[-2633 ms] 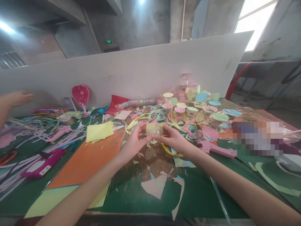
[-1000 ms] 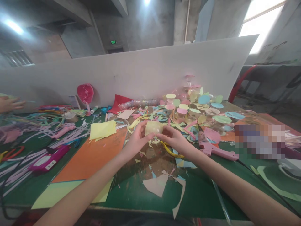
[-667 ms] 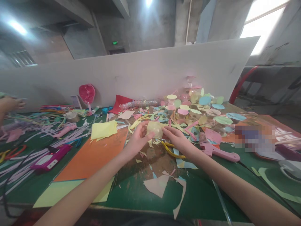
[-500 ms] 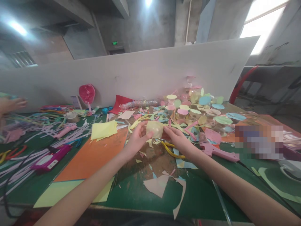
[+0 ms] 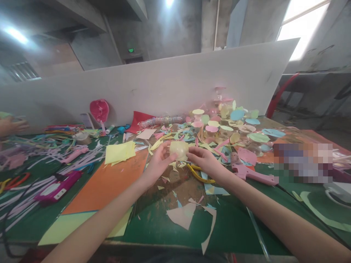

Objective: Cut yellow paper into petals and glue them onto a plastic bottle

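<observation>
A pale yellow, translucent ball [image 5: 179, 150] sits between my two hands above the paper scraps. My left hand [image 5: 160, 160] cups its left side with the fingers curled over it. My right hand [image 5: 203, 160] presses its fingertips against the right side. Part of the ball is hidden by those fingers. Just below my right hand lie yellow-handled pliers [image 5: 197, 175] on the green cutting mat [image 5: 156, 226], and a pink glue gun [image 5: 252, 178] rests further right.
Another person's hand [image 5: 11, 126] shows at the far left edge. Coloured paper scraps and a pile of pastel paper discs [image 5: 225, 124] cover the mat. An orange card [image 5: 104, 186] lies left of my hands, and a white board [image 5: 137, 87] stands behind the table.
The ball stays between my hands, and my right fingers have shifted slightly against it. The other person's hand has moved lower at the left edge, and the view has shifted slightly.
</observation>
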Motion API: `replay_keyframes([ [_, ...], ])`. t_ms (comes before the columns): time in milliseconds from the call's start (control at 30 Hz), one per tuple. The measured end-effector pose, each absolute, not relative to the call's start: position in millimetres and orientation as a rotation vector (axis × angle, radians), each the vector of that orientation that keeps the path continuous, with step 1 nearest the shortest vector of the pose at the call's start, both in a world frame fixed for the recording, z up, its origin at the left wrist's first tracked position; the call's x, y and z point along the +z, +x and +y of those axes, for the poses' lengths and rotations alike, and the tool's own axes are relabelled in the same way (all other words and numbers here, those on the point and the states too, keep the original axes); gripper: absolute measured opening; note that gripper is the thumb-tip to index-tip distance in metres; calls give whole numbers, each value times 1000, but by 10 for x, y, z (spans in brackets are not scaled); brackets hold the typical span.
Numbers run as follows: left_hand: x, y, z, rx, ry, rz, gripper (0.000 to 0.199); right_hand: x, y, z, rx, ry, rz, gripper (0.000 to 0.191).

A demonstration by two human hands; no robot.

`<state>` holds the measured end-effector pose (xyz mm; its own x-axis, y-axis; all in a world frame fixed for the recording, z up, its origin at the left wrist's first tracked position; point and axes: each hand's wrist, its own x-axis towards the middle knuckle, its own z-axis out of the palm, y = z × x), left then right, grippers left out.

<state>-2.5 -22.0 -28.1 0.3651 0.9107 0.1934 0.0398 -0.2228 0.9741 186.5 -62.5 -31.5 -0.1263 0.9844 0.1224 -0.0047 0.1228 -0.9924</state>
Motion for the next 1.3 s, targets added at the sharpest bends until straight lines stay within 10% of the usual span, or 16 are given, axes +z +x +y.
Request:
replay_keyframes([
  [1300, -327, -17, -199, 1056, 1346, 760, 53, -246, 1771, -697, 1366, -939, -1412, 38],
])
